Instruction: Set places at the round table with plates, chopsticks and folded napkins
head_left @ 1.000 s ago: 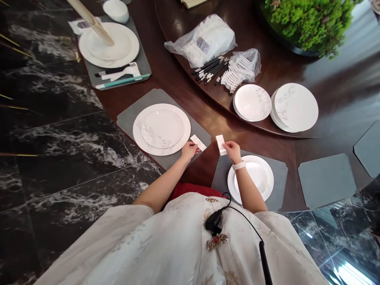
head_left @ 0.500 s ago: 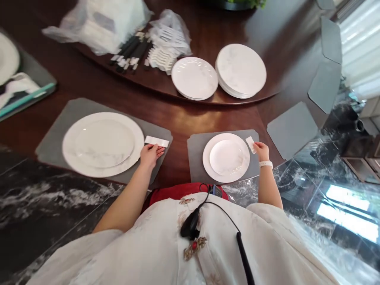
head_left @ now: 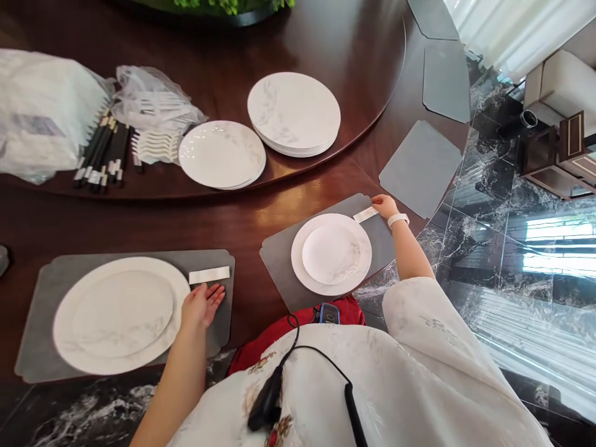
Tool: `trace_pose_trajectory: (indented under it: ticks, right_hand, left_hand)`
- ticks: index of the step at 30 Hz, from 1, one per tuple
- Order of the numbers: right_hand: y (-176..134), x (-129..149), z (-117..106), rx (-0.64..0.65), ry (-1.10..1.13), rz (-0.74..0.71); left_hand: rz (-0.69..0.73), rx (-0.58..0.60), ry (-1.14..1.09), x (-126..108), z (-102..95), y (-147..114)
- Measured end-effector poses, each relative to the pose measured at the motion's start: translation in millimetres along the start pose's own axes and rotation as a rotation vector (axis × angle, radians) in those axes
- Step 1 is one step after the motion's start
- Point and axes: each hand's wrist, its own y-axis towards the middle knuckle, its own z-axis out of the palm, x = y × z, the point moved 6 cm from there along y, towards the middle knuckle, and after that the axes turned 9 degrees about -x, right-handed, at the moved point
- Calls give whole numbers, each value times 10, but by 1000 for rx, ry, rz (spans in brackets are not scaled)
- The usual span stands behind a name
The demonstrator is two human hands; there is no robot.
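Observation:
My left hand (head_left: pixel 203 305) is open, palm partly up and fingers extended, just below a flat white chopstick rest (head_left: pixel 209 274). That rest lies on the left grey placemat (head_left: pixel 44 316), right of a small plate (head_left: pixel 123 313) on a larger plate (head_left: pixel 67 335). My right hand (head_left: pixel 385 206), with a white wristband, pinches the outer end of a second chopstick rest (head_left: pixel 365 215). This one is at the upper right of the right placemat (head_left: pixel 279 254), beside a small plate (head_left: pixel 328 253) stacked on a larger one (head_left: pixel 300 264).
On the raised round turntable (head_left: pixel 367 81) are two plate stacks (head_left: pixel 293 108) (head_left: pixel 221 152), black chopsticks (head_left: pixel 105 152), wavy white rests (head_left: pixel 156 146) and plastic bags (head_left: pixel 41 115). Greenery (head_left: pixel 209 6) stands behind. More grey placemats (head_left: pixel 421 167) follow the table's right edge.
The view has turned right, so the table things appear farther left. The right rest has gone from tilted in my fingers to lying along the placemat. My left hand stays below its rest.

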Motion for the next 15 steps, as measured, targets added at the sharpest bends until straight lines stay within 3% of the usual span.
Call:
trace_pose_trajectory:
  ticks: [6,15]
  right_hand:
    - [-77,-361,74,-55,17,138]
    - [91,-317,121,-130,86,136]
  left_hand:
    - [-55,-8,43,90,-112,-113]
    - [-41,49,82,110,-75,-165]
